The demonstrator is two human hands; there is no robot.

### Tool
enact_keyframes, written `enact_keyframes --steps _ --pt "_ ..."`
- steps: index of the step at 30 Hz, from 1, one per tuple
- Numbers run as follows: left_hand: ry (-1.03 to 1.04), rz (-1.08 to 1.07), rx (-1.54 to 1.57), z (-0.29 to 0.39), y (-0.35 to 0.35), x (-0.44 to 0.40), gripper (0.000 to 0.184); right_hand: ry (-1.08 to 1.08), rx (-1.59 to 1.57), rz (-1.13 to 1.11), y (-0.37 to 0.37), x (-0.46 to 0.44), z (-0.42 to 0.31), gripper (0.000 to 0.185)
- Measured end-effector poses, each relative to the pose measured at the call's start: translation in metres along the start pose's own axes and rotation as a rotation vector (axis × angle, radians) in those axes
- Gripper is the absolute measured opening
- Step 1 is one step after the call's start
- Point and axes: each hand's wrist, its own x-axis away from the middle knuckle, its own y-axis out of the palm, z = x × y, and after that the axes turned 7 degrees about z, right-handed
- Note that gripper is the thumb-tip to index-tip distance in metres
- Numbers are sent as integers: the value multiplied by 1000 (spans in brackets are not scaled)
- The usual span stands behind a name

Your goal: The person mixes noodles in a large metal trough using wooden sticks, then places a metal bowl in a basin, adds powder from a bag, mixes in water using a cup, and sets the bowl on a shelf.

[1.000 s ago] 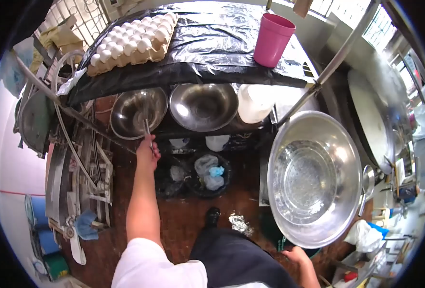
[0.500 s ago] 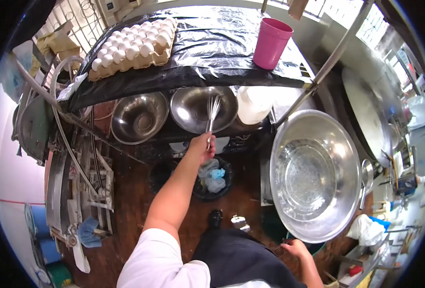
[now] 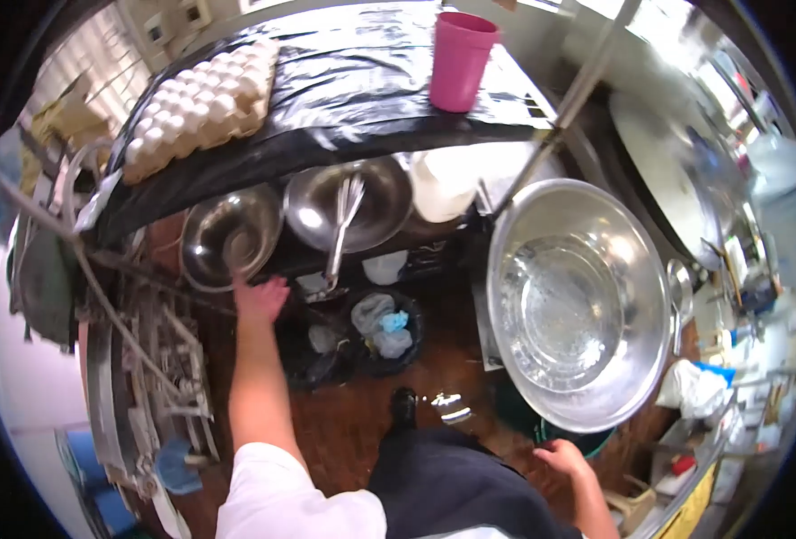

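Note:
My left hand [image 3: 261, 298] reaches to the near rim of the left metal bowl [image 3: 202, 241]. Its fingers are apart and hold nothing; whether they touch the rim I cannot tell. Beside it, the middle metal bowl [image 3: 304, 208] has a wire whisk [image 3: 348, 208] leaning in it, with the handle sticking out over the near edge. My right hand [image 3: 563, 456] hangs low near the big metal basin [image 3: 645, 332], fingers loosely apart with nothing visible in them. The basin has what looks like clear liquid in its bottom.
Trays of white eggs [image 3: 196, 108] and a pink plastic cup [image 3: 461, 67] stand on the black-covered upper shelf [image 3: 344, 76]. A white container [image 3: 438, 189] is right of the middle bowl. Below is a lined bin [image 3: 384, 359] with plastic bags. A ladle [image 3: 679, 296] lies right of the basin.
My left hand has let go of the whisk and moved left to the left bowl. The whisk stays leaning in the middle bowl. The view has shifted slightly.

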Motion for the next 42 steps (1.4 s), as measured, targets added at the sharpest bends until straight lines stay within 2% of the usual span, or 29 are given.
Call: enact_keyframes --steps 1,2,3,4,6,8,10,12,14,17,20,22,24,26,28,30,32,34,35,36,37,38,39,40,42 --pt "-28 -26 -12 18 -10 -7 99 -40 73 85 -2 7 -2 45" --pt "42 40 -16 23 -9 -4 82 86 105 50 -3 9 -1 50" --pt "203 100 -120 24 -7 0 62 92 122 39 -3 10 5 53" --pt "242 56 -167 32 -18 -16 46 103 138 27 0 12 14 57" --pt "255 22 -189 55 -42 -67 32 52 132 73 10 14 39 62" --pt "300 227 -147 50 -33 -46 32 80 108 46 14 19 46 63" --pt "359 102 -142 44 -55 -42 33 112 47 34 17 28 48 61" --pt "398 136 -179 32 -74 -23 35 87 53 41 9 46 33 60" --pt "402 126 -137 11 -96 12 36 68 47 55 26 35 62 59" --pt "318 106 -138 -12 -148 51 35 70 89 -46 26 35 71 61" --pt "301 79 -230 -48 -199 91 37 -35 69 -15 32 23 99 61" --pt "291 124 -245 -86 -225 123 37 -45 39 37 24 28 103 55" --pt "182 258 -369 -125 -260 151 35 -115 -9 77 19 33 112 50" --pt "87 319 -564 -175 -291 190 34 -245 -64 3 41 9 148 57" --pt "-68 329 -565 -234 -314 224 34 -311 -139 6 55 6 171 65" --pt "-113 309 -919 -305 -292 284 34 -307 -289 -82 79 0 198 81" --pt "-139 249 -1175 -379 -260 329 35 -88 -586 -270 76 21 211 90" --pt "-335 118 -1407 -447 -230 346 37 -13 -812 -249 89 21 244 96" --pt "-349 -15 -1467 -482 -219 350 39 6 -910 -288 79 27 256 94" --pt "-360 -149 -1531 -516 -207 353 40 87 -1025 -370 86 13 281 84" --pt "-343 -197 -1601 -545 -194 356 42 206 -996 -241 77 13 298 62" --pt "-330 -243 -1679 -567 -183 359 43 235 -984 -191 73 5 325 34" --pt "-397 -336 -1701 -583 -177 356 51 256 -955 -175 74 -7 354 25" --pt "-456 -430 -1706 -597 -170 354 59 227 -970 -80 54 5 364 22" --pt "-410 -575 -1656 -607 -142 381 79 307 -981 108 27 -1 391 24"
